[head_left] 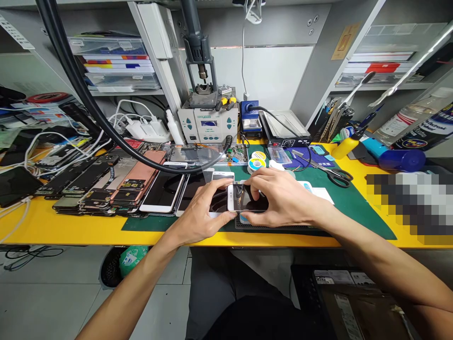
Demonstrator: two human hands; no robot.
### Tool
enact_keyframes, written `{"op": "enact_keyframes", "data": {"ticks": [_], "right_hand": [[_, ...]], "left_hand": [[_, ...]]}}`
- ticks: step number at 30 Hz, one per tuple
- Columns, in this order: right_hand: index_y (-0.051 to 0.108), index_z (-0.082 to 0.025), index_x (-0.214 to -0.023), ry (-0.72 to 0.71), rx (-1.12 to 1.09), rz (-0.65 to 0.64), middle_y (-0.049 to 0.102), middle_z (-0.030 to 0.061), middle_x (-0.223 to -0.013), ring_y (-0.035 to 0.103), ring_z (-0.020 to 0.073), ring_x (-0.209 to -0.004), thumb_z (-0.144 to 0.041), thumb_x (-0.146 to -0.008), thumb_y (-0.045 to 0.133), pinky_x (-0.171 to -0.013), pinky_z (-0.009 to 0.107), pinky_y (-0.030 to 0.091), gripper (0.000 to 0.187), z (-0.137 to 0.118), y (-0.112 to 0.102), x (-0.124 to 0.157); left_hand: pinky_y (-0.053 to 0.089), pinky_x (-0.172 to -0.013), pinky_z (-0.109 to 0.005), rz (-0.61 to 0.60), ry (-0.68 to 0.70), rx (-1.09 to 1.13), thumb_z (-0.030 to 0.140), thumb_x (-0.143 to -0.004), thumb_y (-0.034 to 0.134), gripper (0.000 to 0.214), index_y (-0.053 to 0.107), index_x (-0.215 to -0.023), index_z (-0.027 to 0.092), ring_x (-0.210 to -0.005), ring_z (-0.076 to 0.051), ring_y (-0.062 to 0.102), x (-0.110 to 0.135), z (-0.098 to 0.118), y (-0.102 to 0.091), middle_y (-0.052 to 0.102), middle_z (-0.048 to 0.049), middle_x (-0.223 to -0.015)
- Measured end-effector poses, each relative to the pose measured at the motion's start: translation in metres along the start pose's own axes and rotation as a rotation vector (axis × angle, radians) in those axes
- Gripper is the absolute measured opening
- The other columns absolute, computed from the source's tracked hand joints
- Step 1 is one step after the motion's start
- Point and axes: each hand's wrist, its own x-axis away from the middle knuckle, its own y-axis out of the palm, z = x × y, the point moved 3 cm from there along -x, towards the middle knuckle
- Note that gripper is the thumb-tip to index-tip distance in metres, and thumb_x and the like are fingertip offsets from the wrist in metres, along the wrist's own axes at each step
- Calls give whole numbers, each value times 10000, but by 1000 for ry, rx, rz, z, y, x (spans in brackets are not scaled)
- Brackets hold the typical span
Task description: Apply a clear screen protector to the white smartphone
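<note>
Over a flat green mat, left hand at nine o'clock and right hand at three are grasping a white-edged, black-glass phone, ideally pressing evenly.

Phone sat between your left hand and your right hand, above mat. Mat lay on desk. Left of your hands, other phones lay in row. Behind your hands, control box stood near back, power strip to its left. Scissors lay to your right, bottle beyond them. Bin sat on floor, left of your legs, bag in it.
</note>
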Motion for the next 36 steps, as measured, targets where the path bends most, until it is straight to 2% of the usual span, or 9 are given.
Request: {"op": "enact_keyframes", "data": {"ticks": [36], "right_hand": [[578,-204,-783,3,-18,-21,638,57,-816,583,224,-768,-500,-798,733,-707,353,422,335,0,-1,-2]], "left_hand": [[390,-1197,-516,14,-32,44,327,-878,756,717,406,-1503,293,-1395,-326,523,0,-3,1,560,-114,-1485]]}}
